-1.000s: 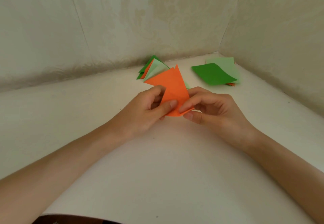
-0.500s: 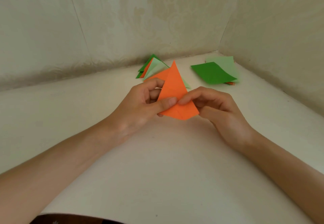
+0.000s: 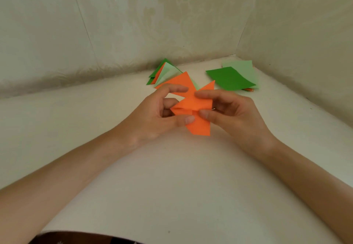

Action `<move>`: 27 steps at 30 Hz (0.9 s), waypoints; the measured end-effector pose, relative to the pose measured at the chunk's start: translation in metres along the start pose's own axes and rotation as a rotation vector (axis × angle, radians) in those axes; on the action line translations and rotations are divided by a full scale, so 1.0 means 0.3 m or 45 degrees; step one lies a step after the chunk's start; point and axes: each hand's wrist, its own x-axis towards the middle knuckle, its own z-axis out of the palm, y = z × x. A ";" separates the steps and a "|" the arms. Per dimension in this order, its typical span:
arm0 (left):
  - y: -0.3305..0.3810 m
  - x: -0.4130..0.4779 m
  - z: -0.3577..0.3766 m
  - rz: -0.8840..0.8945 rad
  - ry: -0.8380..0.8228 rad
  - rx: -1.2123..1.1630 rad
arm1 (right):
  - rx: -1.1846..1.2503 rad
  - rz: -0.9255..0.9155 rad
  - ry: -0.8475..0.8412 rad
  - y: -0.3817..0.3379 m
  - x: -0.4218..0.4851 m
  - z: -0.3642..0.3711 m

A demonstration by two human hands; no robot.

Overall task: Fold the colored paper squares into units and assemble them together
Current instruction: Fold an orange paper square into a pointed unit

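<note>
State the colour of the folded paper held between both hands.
Orange; the folded paper shows best in the head view.

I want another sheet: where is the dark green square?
Head view, far right: the dark green square tops the stack by the corner, beyond the right hand.

On my feed: left hand (image 3: 152,118), right hand (image 3: 236,115), both bare, short nails; left forearm (image 3: 66,169) and right forearm (image 3: 305,169) uncovered; dark fabric (image 3: 84,239) with pale specks, bottom edge.
</note>
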 end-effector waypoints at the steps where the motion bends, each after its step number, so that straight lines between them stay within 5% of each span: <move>1: -0.002 0.003 -0.001 0.008 0.014 -0.013 | -0.005 -0.021 0.050 0.000 0.002 -0.003; 6: -0.018 0.008 -0.001 0.005 0.028 -0.007 | -0.161 -0.051 0.174 -0.011 0.004 0.002; 13: -0.014 -0.010 0.014 -0.084 -0.266 0.054 | -0.368 -0.062 0.507 -0.031 0.007 0.002; 19: -0.001 -0.017 -0.001 -0.061 -0.442 0.059 | -0.385 0.151 0.510 -0.035 0.002 0.004; 24: -0.005 -0.023 0.005 -0.114 -0.420 0.127 | -0.255 0.241 0.480 -0.053 0.009 0.006; 27: 0.008 -0.024 0.019 -0.048 -0.209 0.092 | -0.149 0.290 0.530 -0.058 0.018 -0.001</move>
